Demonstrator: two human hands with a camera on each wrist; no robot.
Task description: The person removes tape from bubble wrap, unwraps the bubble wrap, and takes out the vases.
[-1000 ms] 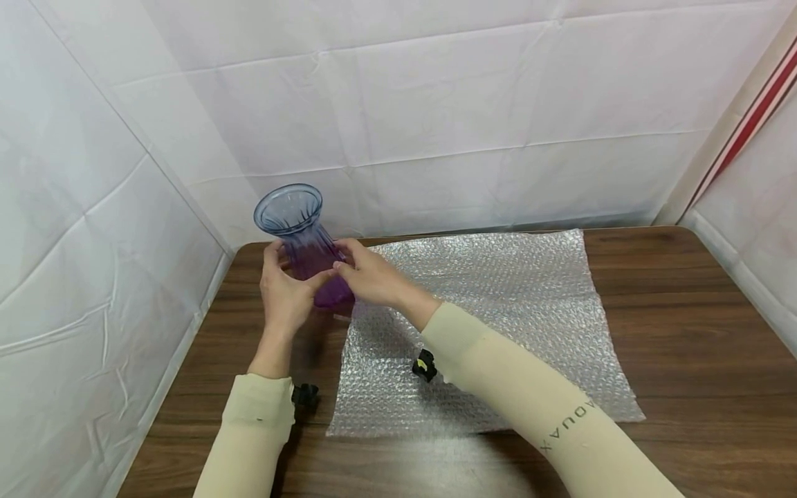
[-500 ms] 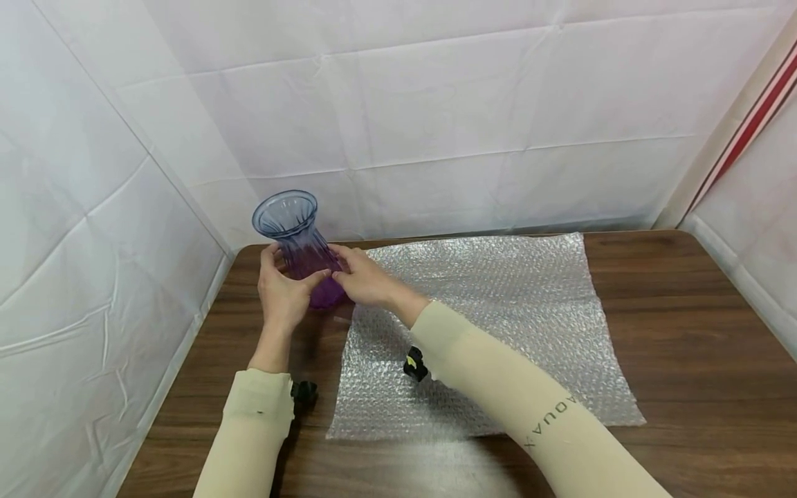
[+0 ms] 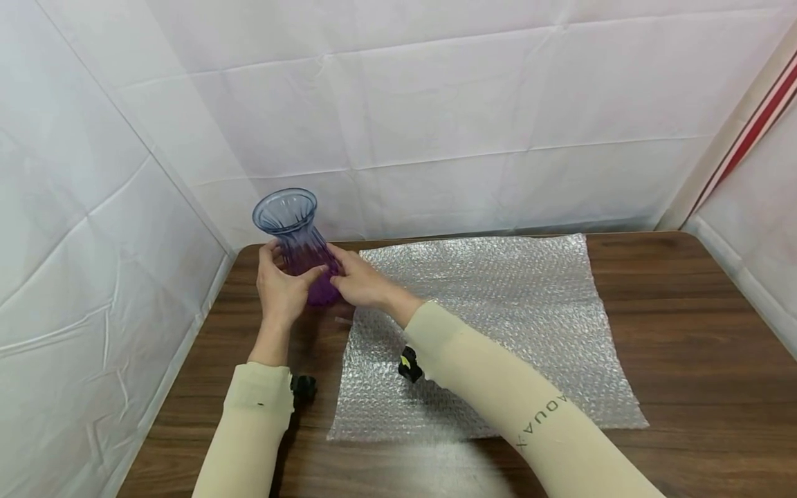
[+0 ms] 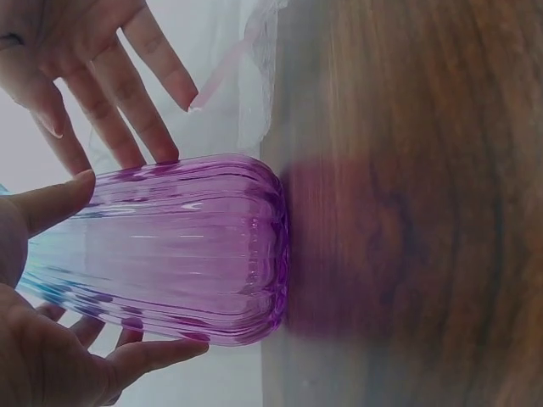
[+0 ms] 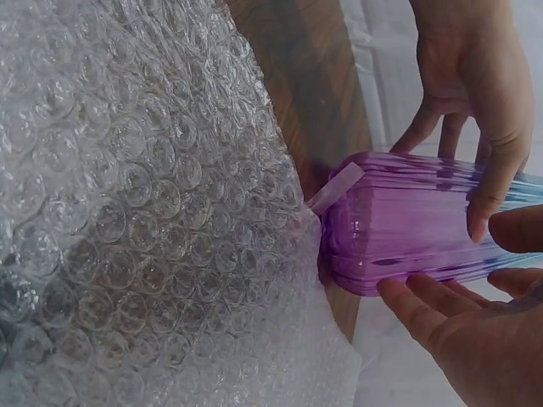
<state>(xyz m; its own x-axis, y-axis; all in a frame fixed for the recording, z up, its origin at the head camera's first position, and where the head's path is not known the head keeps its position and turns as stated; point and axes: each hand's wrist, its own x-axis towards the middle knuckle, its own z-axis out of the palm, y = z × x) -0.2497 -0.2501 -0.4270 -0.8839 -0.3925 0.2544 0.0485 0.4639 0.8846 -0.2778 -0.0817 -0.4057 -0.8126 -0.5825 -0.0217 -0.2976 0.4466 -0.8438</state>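
A ribbed glass vase (image 3: pixel 311 259), blue at its flared mouth and purple toward the base, stands at the table's back left. In the left wrist view the base of the vase (image 4: pixel 182 246) meets its reflection on the wood. My left hand (image 3: pixel 280 290) holds the vase from the left, thumb across the near side and fingers round the far side. My right hand (image 3: pixel 364 280) is at the right side of it. Its fairly straight fingertips touch the glass in the left wrist view, with the little finger apart.
A sheet of bubble wrap (image 3: pixel 486 311) lies flat on the brown wooden table (image 3: pixel 685 332), right beside the vase. A short clear strip of tape (image 5: pixel 338 186) sticks out from its left edge. White cloth walls (image 3: pixel 436 104) stand behind and at both sides.
The vase and both hands have shifted slightly left. My right forearm has swung a little left, and the bubble wrap looks unmoved.
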